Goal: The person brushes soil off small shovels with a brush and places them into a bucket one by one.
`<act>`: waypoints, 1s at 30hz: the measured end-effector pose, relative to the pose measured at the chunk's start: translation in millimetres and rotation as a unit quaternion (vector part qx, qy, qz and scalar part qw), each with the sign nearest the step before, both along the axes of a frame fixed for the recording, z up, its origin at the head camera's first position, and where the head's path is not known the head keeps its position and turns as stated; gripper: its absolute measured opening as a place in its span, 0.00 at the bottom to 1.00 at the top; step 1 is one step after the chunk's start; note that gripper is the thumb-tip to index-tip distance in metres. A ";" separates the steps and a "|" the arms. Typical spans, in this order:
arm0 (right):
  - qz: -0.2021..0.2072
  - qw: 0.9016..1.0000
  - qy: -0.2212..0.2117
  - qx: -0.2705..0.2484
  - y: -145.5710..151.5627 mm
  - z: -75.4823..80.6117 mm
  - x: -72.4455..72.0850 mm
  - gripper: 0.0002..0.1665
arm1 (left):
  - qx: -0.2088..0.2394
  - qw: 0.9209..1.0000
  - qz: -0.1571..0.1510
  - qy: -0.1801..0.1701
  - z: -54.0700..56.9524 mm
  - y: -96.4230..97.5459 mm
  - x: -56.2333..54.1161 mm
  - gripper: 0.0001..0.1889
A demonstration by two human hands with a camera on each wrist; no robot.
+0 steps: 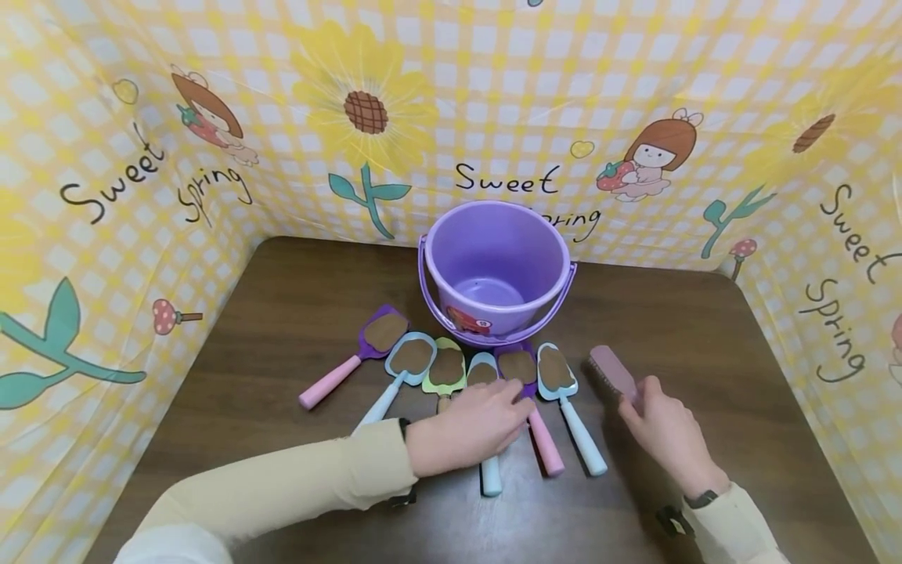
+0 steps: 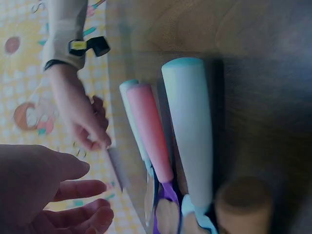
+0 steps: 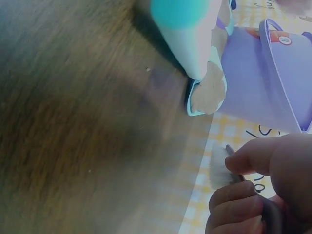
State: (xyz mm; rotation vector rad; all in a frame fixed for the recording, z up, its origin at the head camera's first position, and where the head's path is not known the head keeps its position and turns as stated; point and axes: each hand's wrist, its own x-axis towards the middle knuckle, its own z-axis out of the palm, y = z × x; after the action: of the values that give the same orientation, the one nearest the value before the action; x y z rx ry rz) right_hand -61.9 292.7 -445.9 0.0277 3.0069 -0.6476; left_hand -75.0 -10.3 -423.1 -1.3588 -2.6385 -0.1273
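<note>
My right hand (image 1: 669, 435) grips a pink brush (image 1: 613, 371) by its handle, to the right of the shovels. Its pale bristles (image 3: 219, 168) show in the right wrist view. Over the middle of a row of toy shovels, my left hand (image 1: 470, 423) hovers with loosely bent fingers and holds nothing. It partly hides the green shovel (image 1: 445, 385) and a light-blue shovel (image 1: 491, 476). Close by its fingertips lies a purple shovel with a pink handle (image 1: 546, 444). Another light-blue shovel (image 1: 583, 437) is at the row's right end. Brown patches cover the blades.
A purple bucket (image 1: 493, 243) stands upright behind the shovels, its handle hanging down in front. A pink-handled shovel (image 1: 330, 382) and a blue shovel (image 1: 378, 401) lie at the left of the row. Yellow checked cloth (image 1: 493, 102) walls in the brown table (image 1: 232, 352).
</note>
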 end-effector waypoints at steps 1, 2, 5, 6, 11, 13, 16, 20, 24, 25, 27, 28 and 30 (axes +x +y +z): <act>-0.001 1.000 -0.001 -0.002 -0.1 0.5 1.1 0.21 | -0.006 1.000 -0.007 0.001 0.4 6.9 -0.8 0.10; -0.002 1.000 -0.002 -0.003 0.0 0.9 2.0 0.21 | -0.012 1.000 -0.012 0.002 0.2 14.0 -1.7 0.10; -0.008 1.000 -0.006 -0.005 0.6 1.5 5.2 0.21 | -0.028 0.999 -0.021 -0.003 -2.3 34.4 -3.2 0.09; -0.010 1.000 -0.006 -0.005 0.9 1.4 5.9 0.21 | -0.032 0.999 -0.024 -0.009 -3.8 40.9 -3.9 0.09; -0.014 1.000 -0.008 -0.004 2.5 0.1 6.9 0.21 | -0.070 0.997 -0.040 -0.017 -11.3 69.7 -7.3 0.12; -0.014 1.000 -0.006 -0.004 3.2 0.0 6.7 0.21 | -0.088 0.995 -0.044 -0.031 -13.9 79.3 -8.6 0.16; -0.014 1.000 -0.001 -0.003 3.7 -0.3 7.2 0.20 | -0.119 0.991 -0.043 -0.049 -16.9 92.5 -9.5 0.26; -0.016 1.000 0.004 0.004 4.3 -1.2 8.4 0.20 | -0.133 0.989 -0.025 -0.065 -23.9 109.3 -9.2 0.17; -0.019 1.000 0.005 0.006 4.4 -1.0 7.4 0.20 | -0.117 0.991 -0.014 -0.063 -31.1 121.3 -10.5 0.12; -0.020 1.000 0.003 0.006 4.2 -0.8 7.0 0.20 | -0.119 0.991 -0.014 -0.064 -31.8 122.9 -11.2 0.13; -0.019 1.000 -0.003 0.002 3.7 -0.2 5.9 0.20 | -0.128 0.989 -0.005 -0.076 -31.4 125.4 -12.7 0.15; -0.020 1.000 -0.004 0.002 4.2 -0.2 6.2 0.20 | -0.133 0.988 0.001 -0.082 -31.2 127.1 -13.1 0.16; -0.021 1.000 -0.006 0.004 5.3 0.3 7.1 0.20 | -0.143 0.986 0.008 -0.085 -31.3 130.0 -13.8 0.18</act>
State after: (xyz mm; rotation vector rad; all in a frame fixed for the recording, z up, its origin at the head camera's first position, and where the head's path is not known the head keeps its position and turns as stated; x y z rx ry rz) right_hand -54.8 298.0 -445.6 0.0954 3.0049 -0.6364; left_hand -88.8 119.7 -454.5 -1.4678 -2.8996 0.1500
